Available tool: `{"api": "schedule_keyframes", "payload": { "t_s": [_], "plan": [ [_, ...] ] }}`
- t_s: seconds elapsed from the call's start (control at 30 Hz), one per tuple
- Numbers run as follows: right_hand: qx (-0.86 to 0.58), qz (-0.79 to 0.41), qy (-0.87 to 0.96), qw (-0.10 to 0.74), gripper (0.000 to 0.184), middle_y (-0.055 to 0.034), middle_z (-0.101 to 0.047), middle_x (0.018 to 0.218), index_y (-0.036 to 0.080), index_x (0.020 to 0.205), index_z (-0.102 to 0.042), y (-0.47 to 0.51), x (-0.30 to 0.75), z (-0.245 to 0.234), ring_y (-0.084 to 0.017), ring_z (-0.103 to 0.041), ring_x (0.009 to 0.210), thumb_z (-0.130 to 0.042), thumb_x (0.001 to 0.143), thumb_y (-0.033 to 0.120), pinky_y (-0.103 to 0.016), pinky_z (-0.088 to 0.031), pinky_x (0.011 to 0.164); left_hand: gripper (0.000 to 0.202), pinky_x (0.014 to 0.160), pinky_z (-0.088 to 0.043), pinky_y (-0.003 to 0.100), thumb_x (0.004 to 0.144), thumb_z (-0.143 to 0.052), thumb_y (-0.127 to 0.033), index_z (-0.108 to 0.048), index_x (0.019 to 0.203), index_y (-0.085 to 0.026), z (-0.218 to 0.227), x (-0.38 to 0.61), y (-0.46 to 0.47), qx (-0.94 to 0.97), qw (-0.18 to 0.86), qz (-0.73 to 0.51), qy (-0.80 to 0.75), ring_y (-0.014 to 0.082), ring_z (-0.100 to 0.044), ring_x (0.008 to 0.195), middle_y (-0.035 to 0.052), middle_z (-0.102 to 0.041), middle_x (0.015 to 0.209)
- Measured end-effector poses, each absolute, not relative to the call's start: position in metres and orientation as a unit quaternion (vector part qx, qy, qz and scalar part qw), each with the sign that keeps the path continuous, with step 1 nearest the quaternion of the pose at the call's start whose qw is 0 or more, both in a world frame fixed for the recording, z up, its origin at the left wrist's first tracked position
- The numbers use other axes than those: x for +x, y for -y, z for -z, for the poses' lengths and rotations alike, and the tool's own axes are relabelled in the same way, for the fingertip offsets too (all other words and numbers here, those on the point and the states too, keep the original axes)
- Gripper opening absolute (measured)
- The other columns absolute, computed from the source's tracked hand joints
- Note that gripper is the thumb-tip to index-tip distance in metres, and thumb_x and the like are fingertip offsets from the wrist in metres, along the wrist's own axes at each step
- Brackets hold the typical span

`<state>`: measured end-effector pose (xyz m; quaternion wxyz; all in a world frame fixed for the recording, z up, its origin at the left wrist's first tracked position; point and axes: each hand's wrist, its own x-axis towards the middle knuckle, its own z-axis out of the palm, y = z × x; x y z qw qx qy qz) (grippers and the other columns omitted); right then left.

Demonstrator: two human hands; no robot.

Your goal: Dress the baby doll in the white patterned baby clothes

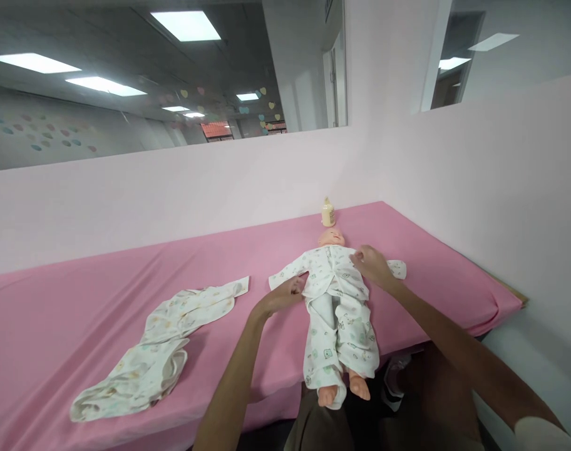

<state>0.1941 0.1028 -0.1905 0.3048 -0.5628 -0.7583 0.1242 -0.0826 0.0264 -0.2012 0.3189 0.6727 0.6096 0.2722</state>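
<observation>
A baby doll (331, 237) lies on its back, dressed in a white printed long-sleeved top (331, 266) and matching trousers (323, 332). Its bare feet stick out of the trouser legs at the table's front edge. My left hand (285, 297) is closed at the side of the top, below the doll's sleeve on the left, fingertips pinching the cloth's edge. My right hand (370, 265) is also closed, its fingers gathered on the top near the other shoulder. It covers part of that sleeve, whose cuff (398, 269) shows beyond my wrist.
A pink sheet (267, 250) covers the table. Another white printed garment (163, 338) lies partly folded at the left. Behind the doll's head stands a cream pump bottle (328, 213) near the wall. My knees are below the front edge.
</observation>
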Motion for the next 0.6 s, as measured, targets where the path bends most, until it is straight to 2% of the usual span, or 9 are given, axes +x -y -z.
{"api": "schedule_keyframes", "payload": {
  "t_s": [0.07, 0.13, 0.2, 0.27, 0.33, 0.4, 0.6],
  "plan": [
    [-0.567, -0.118, 0.771, 0.264, 0.029, -0.0106, -0.064, 0.104, 0.015, 0.097, -0.058, -0.119, 0.164, 0.179, -0.02, -0.058, 0.093, -0.041, 0.092, 0.039, -0.028, -0.041, 0.075, 0.03, 0.074, -0.05, 0.028, 0.077, -0.061, -0.034, -0.063, 0.104, -0.021, 0.184, -0.081, -0.031, 0.683, 0.367, -0.27, -0.571, 0.0174, -0.06, 0.082, 0.0017, -0.063, 0.08],
    [-0.568, -0.105, 0.776, 0.251, 0.028, -0.0145, -0.062, 0.112, 0.013, 0.103, -0.059, -0.133, 0.135, 0.175, -0.024, -0.057, 0.103, -0.044, 0.092, 0.035, -0.03, -0.041, 0.08, 0.03, 0.073, -0.049, 0.026, 0.084, -0.051, -0.033, -0.06, 0.109, -0.02, 0.173, -0.07, -0.041, 0.679, 0.373, -0.32, -0.545, 0.0149, -0.059, 0.079, 0.001, -0.061, 0.082],
    [-0.575, -0.091, 0.776, 0.243, 0.026, -0.0181, -0.06, 0.118, 0.011, 0.106, -0.059, -0.145, 0.115, 0.177, -0.028, -0.055, 0.11, -0.047, 0.091, 0.028, -0.033, -0.041, 0.086, 0.03, 0.073, -0.048, 0.025, 0.087, -0.044, -0.03, -0.059, 0.11, -0.019, 0.17, -0.054, -0.058, 0.675, 0.328, -0.375, -0.544, 0.0135, -0.059, 0.077, 0.0016, -0.062, 0.085],
    [-0.584, -0.079, 0.773, 0.233, 0.024, -0.0199, -0.059, 0.12, 0.011, 0.107, -0.061, -0.153, 0.104, 0.183, -0.03, -0.055, 0.112, -0.047, 0.089, 0.02, -0.034, -0.041, 0.089, 0.029, 0.079, -0.048, 0.027, 0.087, -0.042, -0.026, -0.061, 0.108, -0.017, 0.175, -0.037, -0.079, 0.689, 0.254, -0.385, -0.559, 0.0146, -0.06, 0.085, 0.004, -0.065, 0.095],
    [-0.593, -0.069, 0.77, 0.225, 0.025, -0.0202, -0.06, 0.119, 0.012, 0.107, -0.062, -0.159, 0.104, 0.19, -0.029, -0.057, 0.111, -0.045, 0.089, 0.014, -0.034, -0.041, 0.088, 0.029, 0.088, -0.047, 0.029, 0.087, -0.04, -0.021, -0.062, 0.105, -0.017, 0.183, -0.024, -0.101, 0.712, 0.175, -0.365, -0.574, 0.0168, -0.06, 0.098, 0.0065, -0.066, 0.108],
    [-0.602, -0.059, 0.766, 0.218, 0.028, -0.0202, -0.062, 0.115, 0.012, 0.105, -0.064, -0.163, 0.109, 0.197, -0.028, -0.06, 0.105, -0.041, 0.09, 0.012, -0.034, -0.043, 0.085, 0.031, 0.094, -0.044, 0.032, 0.086, -0.038, -0.016, -0.064, 0.103, -0.017, 0.191, -0.015, -0.119, 0.729, 0.138, -0.346, -0.574, 0.0189, -0.058, 0.105, 0.008, -0.066, 0.112],
    [-0.612, -0.036, 0.762, 0.209, 0.03, -0.0165, -0.069, 0.103, 0.014, 0.1, -0.067, -0.177, 0.125, 0.208, -0.025, -0.065, 0.095, -0.039, 0.09, 0.012, -0.03, -0.043, 0.076, 0.03, 0.091, -0.043, 0.035, 0.083, -0.04, -0.012, -0.068, 0.092, -0.018, 0.205, -0.002, -0.144, 0.762, 0.098, -0.308, -0.562, 0.0223, -0.059, 0.101, 0.0089, -0.069, 0.105]
  ]
}}
